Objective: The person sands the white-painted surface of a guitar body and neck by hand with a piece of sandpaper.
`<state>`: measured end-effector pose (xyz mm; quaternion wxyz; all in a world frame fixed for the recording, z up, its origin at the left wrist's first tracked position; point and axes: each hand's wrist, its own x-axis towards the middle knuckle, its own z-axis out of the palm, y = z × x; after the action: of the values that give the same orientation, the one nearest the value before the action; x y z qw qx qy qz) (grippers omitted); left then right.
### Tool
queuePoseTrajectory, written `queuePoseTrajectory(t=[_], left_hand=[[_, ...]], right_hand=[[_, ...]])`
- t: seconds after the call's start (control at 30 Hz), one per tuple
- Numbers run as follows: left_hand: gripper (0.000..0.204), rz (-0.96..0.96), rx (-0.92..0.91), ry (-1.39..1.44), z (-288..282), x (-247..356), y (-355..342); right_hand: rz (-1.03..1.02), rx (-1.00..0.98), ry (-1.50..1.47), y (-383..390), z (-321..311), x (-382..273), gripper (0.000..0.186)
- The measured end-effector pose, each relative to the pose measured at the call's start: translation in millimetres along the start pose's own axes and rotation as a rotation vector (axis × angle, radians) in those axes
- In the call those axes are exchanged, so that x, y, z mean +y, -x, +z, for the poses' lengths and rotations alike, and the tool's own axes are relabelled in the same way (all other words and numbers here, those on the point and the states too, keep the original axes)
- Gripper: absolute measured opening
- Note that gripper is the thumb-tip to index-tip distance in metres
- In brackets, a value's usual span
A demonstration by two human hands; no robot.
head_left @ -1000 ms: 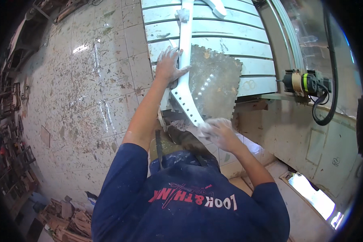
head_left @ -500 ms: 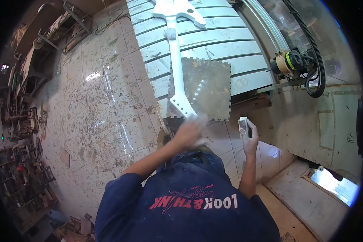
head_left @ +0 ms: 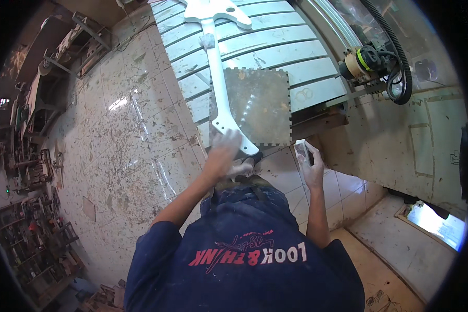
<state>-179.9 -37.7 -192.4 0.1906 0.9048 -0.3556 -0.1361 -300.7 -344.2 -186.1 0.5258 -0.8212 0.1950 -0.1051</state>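
A white electric guitar, body and neck in one piece [head_left: 217, 78], lies with its body at the far end of the slatted table [head_left: 307, 78] and its drilled headstock toward me. My left hand [head_left: 225, 152] is on or just over the headstock's left edge. Its dusty fingers are stretched out, the thumb apart, with nothing seen in them. On the right, my right hand [head_left: 313, 167] is closed around a small dust-covered rectangular block [head_left: 302, 151], held upright off the guitar. A crumpled greyish wad [head_left: 207, 41] rests on the neck near the body.
Under the headstock is a grey-brown foam mat [head_left: 262, 106] with jigsaw edges. At right stands a motor-like machine head [head_left: 366, 61] with a ribbed black hose [head_left: 400, 47]. Stained floor tiles [head_left: 135, 135] lie left; cluttered shelves [head_left: 31, 239] stand at the far left.
My left hand has moved left from the headstock's tip to its left edge, uncovering the tip. The whole view has shifted slightly; my right hand still holds the block.
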Motion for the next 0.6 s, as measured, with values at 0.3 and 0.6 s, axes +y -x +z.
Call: queuePoseTrajectory(t=[0.3,0.6], left_hand=[[0.06,-0.086,-0.304,0.71,17,51,20],[0.045,-0.329,0.222,1.201,-3,78,10]], right_hand=[[0.144,-0.124,-0.336,5,35,-13,0.05],[0.844,-0.456,-1.354,23,47,-53,0.057]])
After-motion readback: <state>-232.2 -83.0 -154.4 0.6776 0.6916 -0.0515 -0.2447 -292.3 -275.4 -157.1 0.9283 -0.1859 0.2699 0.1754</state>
